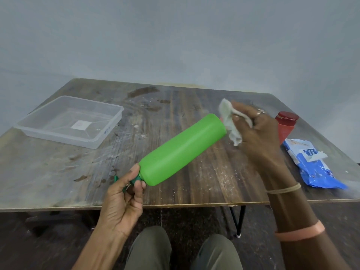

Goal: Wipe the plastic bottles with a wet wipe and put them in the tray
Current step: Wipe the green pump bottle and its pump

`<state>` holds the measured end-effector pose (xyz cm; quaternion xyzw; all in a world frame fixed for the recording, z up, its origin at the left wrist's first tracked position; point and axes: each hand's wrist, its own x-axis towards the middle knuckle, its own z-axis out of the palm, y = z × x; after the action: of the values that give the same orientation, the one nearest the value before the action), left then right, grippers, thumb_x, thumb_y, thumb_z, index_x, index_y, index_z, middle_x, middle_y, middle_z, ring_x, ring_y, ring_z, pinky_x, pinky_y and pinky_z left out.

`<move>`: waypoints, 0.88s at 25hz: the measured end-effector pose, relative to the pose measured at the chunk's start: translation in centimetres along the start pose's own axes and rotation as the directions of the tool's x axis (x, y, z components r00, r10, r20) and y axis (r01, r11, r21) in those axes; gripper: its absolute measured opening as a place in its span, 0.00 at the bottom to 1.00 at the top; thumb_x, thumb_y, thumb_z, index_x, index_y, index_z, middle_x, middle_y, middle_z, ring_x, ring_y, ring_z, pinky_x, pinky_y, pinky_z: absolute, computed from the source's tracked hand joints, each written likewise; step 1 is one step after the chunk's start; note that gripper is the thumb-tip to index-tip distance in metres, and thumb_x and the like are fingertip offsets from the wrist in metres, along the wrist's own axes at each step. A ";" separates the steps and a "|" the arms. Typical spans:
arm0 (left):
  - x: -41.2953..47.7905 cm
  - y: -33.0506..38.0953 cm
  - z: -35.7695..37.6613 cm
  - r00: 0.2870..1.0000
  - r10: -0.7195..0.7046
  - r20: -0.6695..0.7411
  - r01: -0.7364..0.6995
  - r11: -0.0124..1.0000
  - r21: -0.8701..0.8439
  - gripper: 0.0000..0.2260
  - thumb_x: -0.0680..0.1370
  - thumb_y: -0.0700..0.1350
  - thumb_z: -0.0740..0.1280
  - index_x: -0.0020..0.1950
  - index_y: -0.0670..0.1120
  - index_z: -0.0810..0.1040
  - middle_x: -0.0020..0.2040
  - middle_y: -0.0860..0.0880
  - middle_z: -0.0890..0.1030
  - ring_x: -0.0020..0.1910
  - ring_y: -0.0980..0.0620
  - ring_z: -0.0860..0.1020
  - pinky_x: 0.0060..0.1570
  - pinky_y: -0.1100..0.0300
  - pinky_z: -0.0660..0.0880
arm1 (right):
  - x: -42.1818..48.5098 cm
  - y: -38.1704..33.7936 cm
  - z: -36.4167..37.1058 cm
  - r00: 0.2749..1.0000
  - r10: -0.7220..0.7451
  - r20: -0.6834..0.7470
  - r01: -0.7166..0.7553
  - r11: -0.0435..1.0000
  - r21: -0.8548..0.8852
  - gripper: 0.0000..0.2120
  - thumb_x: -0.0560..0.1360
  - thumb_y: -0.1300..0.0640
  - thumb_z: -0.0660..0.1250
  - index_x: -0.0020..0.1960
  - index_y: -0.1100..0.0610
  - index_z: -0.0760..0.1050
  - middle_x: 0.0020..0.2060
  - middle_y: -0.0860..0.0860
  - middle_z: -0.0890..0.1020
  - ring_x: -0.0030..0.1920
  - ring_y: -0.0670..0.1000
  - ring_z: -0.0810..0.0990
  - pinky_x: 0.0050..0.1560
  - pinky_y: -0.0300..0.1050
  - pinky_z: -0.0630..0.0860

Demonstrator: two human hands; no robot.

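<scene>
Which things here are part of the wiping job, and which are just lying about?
In the job: green bottle held by the left hand, wipe in the right hand, tray, red bottle.
Lying about: pack of wipes on the table.

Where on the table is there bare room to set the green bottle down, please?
The table is bare in front of the tray, along the near left edge, and the strip between the tray and the green bottle. The right side is crowded: the red bottle and the wipes pack sit close together by the right hand.
</scene>
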<state>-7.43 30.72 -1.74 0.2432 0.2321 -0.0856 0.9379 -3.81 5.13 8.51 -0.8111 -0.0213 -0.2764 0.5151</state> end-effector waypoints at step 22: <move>-1.4 -3.7 1.3 0.975 -0.223 0.020 0.224 0.973 -0.056 0.11 0.69 0.47 0.73 0.47 0.42 0.84 0.40 0.35 0.83 0.20 0.56 0.75 0.17 0.69 0.72 | -1.6 0.0 5.6 0.985 0.111 -0.129 -0.056 0.928 0.367 0.17 0.80 0.68 0.62 0.65 0.56 0.77 0.61 0.44 0.80 0.64 0.40 0.75 0.67 0.44 0.73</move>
<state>-9.15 26.95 -1.62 0.1877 0.2538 -0.1857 0.9305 -2.80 10.28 5.96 -0.6797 0.0009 -0.3048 0.6671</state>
